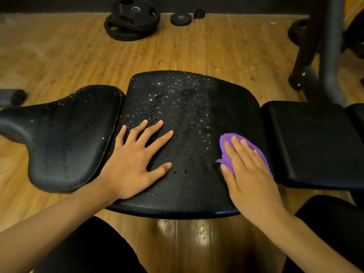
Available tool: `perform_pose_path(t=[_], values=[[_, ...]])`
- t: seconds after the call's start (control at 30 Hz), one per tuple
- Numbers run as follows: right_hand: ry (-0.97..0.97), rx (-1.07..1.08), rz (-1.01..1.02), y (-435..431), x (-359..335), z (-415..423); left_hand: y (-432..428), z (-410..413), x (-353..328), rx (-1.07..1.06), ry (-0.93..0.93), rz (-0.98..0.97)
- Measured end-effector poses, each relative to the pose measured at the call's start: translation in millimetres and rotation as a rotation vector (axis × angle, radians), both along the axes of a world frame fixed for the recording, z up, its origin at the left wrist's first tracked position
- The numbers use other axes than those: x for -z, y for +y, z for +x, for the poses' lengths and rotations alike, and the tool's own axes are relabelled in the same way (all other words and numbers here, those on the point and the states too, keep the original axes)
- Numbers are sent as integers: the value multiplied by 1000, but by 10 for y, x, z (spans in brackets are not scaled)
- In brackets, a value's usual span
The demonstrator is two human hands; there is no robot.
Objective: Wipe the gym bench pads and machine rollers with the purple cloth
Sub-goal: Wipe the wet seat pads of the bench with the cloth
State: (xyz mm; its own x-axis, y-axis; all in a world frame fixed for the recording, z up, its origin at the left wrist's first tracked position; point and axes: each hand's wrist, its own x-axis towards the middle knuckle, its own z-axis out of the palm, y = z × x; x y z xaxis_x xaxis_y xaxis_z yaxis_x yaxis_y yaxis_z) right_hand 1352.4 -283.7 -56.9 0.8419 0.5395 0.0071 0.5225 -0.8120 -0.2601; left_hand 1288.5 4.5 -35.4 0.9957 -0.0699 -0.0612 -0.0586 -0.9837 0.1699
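mid bench pad (189, 107) ctr frame: black pebbled vinyl, rounded, water beads on its left+ctr, right strip looks dry | L hand (136, 160) flat, fingers spread on pad, holds nothing | R hand (250, 174) flat, presses purple cloth (226, 137) on pad, lower right | unwiped wet area lies frame-left of cloth, R hand on it

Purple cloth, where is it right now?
In the head view, the purple cloth lies under the right hand on the middle pad's right side, next to the right pad.
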Motion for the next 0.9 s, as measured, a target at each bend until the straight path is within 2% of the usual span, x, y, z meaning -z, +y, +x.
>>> perform_pose_path(t=[0.1, 0.17, 0.27, 0.33, 0.4, 0.53, 0.6, 0.67, 0.73, 0.83, 0.9], values=[[16, -1, -40, 193, -111, 359, -17, 22, -6, 9, -16, -20], [-37, 48, -25, 483, -79, 920, -12, 30, 3, 21, -26, -29], [-11, 145, -22, 918, -56, 1731, 16, 36, 31, 13, -27, -29], [15, 167, -6, 1068, -40, 1864, 11, 28, 49, -4, -22, -25], [28, 137, 50, 975, 9, 1554, 9, 10, 63, -6, -10, -25], [-102, 11, 117, 384, 75, 18, 31, -16, 36, 0, -13, -18], [-110, -57, 97, 204, 83, -191, 22, 10, 27, 10, -16, -16], [-119, -71, 84, 266, 58, 236, 7, 27, 28, 9, -25, -26], [-159, 34, 52, 540, 85, 933, 0, 40, 41, 10, -26, -30], [-47, 258, 53, 980, 25, 1879, 7, 56, 50, 2, -20, -28], [-8, 294, 36, 1061, 33, 1979, -8, 50, 47, -6, -20, -24]])
